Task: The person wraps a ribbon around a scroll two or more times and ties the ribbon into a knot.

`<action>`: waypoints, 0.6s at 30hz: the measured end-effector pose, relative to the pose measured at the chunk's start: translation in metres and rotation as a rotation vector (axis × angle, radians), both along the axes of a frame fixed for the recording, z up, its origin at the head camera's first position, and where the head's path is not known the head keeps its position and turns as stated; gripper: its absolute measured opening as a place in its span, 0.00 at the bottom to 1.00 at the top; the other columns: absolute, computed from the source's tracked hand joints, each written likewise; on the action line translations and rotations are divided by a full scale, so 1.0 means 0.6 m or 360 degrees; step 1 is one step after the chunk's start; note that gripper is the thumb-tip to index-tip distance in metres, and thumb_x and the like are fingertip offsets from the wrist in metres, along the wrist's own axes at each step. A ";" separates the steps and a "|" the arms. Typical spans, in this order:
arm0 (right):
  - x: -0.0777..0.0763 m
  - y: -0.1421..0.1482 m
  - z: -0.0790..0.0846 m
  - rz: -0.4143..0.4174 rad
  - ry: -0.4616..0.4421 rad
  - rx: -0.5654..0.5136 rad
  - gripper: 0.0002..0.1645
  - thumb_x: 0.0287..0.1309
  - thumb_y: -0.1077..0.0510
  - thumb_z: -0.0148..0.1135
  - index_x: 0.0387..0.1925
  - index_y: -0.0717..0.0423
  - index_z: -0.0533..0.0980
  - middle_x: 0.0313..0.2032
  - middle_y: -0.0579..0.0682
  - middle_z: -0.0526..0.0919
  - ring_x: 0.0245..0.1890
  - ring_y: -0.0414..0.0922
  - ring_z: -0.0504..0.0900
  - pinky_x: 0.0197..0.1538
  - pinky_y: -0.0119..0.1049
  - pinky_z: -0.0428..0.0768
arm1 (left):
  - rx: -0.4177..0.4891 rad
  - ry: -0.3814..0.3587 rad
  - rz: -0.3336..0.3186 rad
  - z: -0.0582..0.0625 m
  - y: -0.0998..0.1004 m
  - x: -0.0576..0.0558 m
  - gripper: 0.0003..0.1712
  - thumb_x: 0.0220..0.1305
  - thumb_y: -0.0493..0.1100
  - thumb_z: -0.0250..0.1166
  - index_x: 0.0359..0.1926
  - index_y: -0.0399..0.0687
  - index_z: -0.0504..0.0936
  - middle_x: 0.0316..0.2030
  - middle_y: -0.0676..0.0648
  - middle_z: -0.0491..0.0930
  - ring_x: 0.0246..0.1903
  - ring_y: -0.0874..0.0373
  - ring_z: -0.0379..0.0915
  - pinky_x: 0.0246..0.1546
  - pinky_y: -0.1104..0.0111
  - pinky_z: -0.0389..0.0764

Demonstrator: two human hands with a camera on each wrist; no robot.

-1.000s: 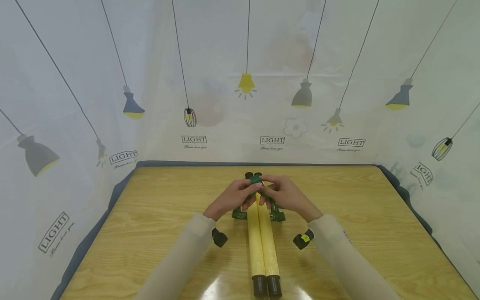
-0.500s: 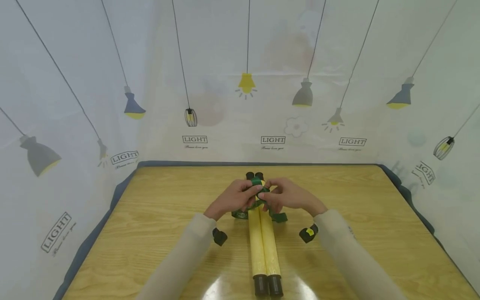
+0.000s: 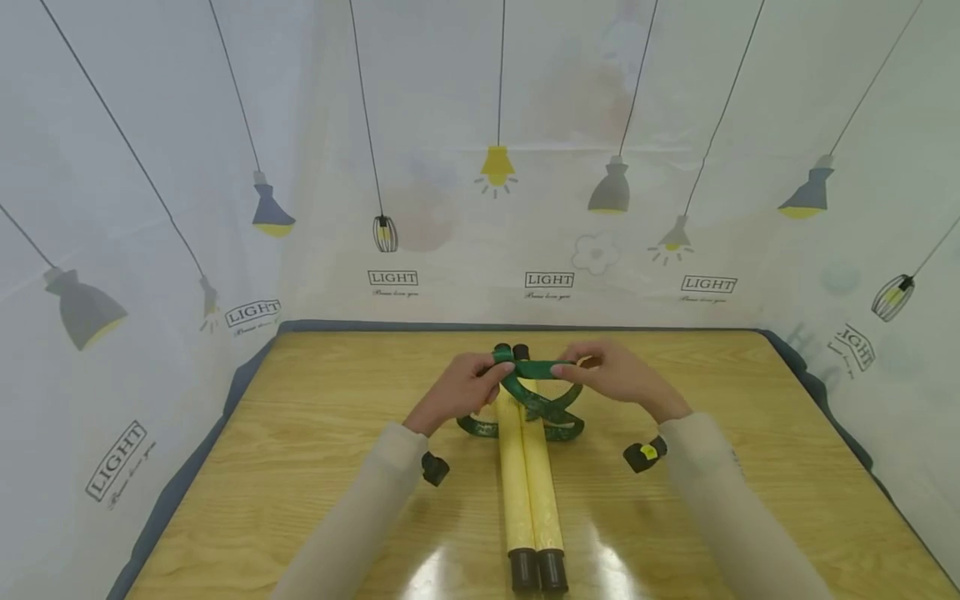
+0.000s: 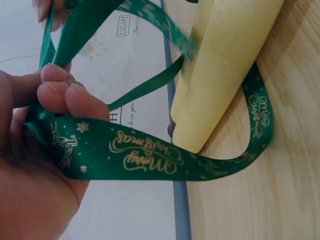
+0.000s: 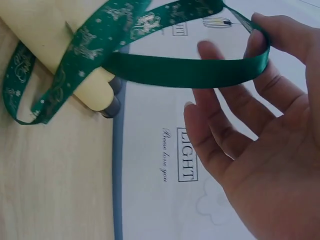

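Note:
Two pale yellow tubes with dark end caps lie side by side, lengthwise on the table. A green ribbon passes round their far part, and gold "Merry Christmas" lettering shows on the ribbon in the left wrist view. My left hand, left of the tubes, pinches the ribbon above them. To their right, my right hand holds another stretch between thumb and index finger, its other fingers spread loosely in the right wrist view. Between the hands the ribbon spans flat, with loops crossing below.
The wood-grain table reaches back to a blue-grey edging. White sheeting printed with hanging lamps encloses the back and sides. Small black cameras sit at both wrists.
My right hand has moved right, away from the left, drawing a length of ribbon out between them. Ribbon loops now show over the tubes. The left hand has shifted slightly left.

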State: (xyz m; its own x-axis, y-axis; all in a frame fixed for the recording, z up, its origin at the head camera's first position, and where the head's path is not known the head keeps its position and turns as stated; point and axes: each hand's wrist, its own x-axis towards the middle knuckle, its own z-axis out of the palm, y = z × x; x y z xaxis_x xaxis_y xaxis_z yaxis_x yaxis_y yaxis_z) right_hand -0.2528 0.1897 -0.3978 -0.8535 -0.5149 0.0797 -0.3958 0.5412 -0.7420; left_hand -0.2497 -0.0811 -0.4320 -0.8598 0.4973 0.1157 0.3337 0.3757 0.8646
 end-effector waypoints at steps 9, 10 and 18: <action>0.044 0.021 0.050 0.0005 0.0059 -0.0078 0.19 0.66 0.41 0.59 0.28 0.49 0.80 0.22 0.49 0.79 0.18 0.42 0.71 0.23 0.36 0.72 | 0.0056 -0.0052 0.0173 -0.004 0.001 -0.001 0.26 0.77 0.55 0.50 0.26 0.42 0.74 0.17 0.47 0.74 0.10 0.59 0.62 0.12 0.69 0.66; 0.054 0.018 0.058 0.0057 0.0096 -0.0060 0.16 0.66 0.41 0.59 0.29 0.45 0.80 0.22 0.46 0.80 0.20 0.41 0.74 0.25 0.36 0.75 | 0.0074 -0.0060 0.0182 -0.004 0.001 -0.001 0.26 0.77 0.55 0.50 0.26 0.41 0.74 0.18 0.45 0.75 0.10 0.59 0.62 0.12 0.70 0.65; 0.113 -0.028 0.088 0.0752 0.0123 0.0114 0.11 0.71 0.46 0.55 0.40 0.38 0.83 0.31 0.35 0.84 0.32 0.34 0.83 0.38 0.36 0.82 | 0.0205 -0.0038 0.0192 -0.003 0.010 -0.004 0.25 0.77 0.56 0.49 0.29 0.42 0.74 0.21 0.39 0.77 0.11 0.59 0.63 0.11 0.70 0.63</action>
State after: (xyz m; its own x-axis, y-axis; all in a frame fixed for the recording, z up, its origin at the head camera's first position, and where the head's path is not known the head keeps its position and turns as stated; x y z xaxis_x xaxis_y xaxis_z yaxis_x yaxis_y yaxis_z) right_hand -0.1853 0.1729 -0.3447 -0.5177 -0.8514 0.0839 -0.6630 0.3373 -0.6683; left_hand -0.2518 -0.0753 -0.4337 -0.9156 0.3727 0.1509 0.2718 0.2973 0.9153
